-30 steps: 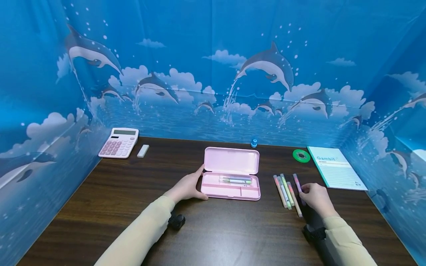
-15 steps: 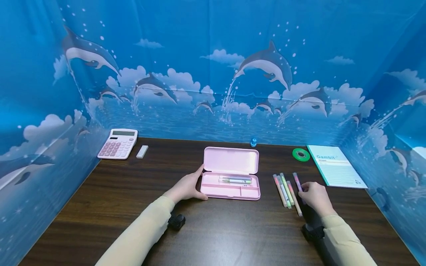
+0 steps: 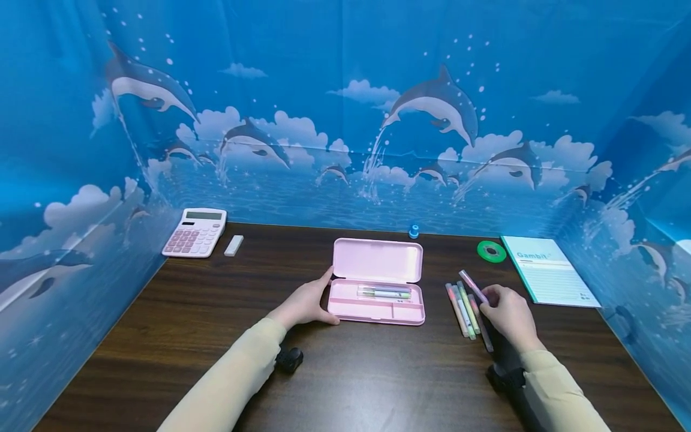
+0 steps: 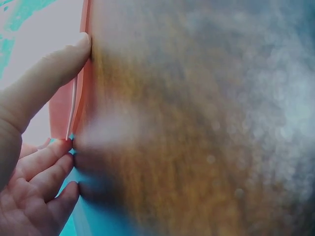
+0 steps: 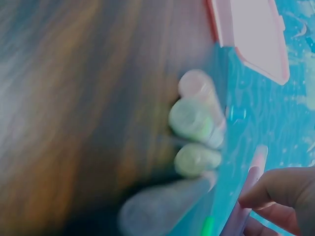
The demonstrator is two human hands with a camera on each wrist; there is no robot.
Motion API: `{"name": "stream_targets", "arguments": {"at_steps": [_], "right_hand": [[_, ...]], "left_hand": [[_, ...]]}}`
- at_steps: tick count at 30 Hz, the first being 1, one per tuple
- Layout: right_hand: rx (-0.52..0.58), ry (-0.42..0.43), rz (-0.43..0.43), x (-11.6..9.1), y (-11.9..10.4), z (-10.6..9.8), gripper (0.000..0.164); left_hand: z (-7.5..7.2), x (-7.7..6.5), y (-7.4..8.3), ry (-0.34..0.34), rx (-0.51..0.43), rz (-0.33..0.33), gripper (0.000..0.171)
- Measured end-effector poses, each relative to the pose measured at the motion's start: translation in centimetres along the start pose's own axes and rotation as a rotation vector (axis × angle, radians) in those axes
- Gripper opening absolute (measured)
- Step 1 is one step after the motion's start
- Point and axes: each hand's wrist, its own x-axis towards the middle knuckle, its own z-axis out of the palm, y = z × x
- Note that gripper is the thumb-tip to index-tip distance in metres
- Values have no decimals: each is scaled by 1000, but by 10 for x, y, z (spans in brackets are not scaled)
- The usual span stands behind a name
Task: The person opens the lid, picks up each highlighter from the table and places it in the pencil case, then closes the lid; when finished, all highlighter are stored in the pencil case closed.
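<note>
A pink pencil case [image 3: 356, 309] lies with its lid raised in the middle of the desk. Several slim pens [image 3: 384, 293] lie in its back compartment. My left hand [image 3: 303, 303] holds the case at its left end, the thumb at the front corner and the fingers toward the hinge side. To the right, my right hand [image 3: 508, 317] pinches a purple marker [image 3: 471, 284], its far end lifted off the desk and tilted to the left. Several pastel markers [image 3: 463, 312] lie side by side just left of that hand; their ends look blurred in the right wrist view.
A calculator [image 3: 195, 233] and a white eraser [image 3: 234, 245] sit at the back left. At the back right are a green tape roll [image 3: 491, 251] and a notebook [image 3: 550, 271]. A small blue object [image 3: 413, 231] stands by the dolphin-print curtain [image 3: 345, 120].
My right hand has raised the purple marker from the desk and swung its far end left over the other markers. The left hand stays on the pencil case.
</note>
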Motion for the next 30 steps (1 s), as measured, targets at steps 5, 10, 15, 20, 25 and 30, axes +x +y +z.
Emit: {"name": "stream_targets", "arguments": {"at_steps": [5,10,15,20,25,30], "right_hand": [[6,-13,-67,1,-16,1,22],[-3,-34,-126,6,-32,5,21],[1,-62,-138,9,-46,12,19],[8,-85,-166,11,-57,19,19],[15,-124,-189,12,-71,29,18],[38,-135,-247,14,-86,40,17]], "left_hand": [[0,-1,2,-7,0,-6,122],[0,0,4,-8,-21,-10,122],[1,2,4,-11,-19,-9,122],[1,2,4,-13,-28,-13,122],[0,1,3,-13,-28,-24,121],[0,0,2,-9,-20,-29,120]]}}
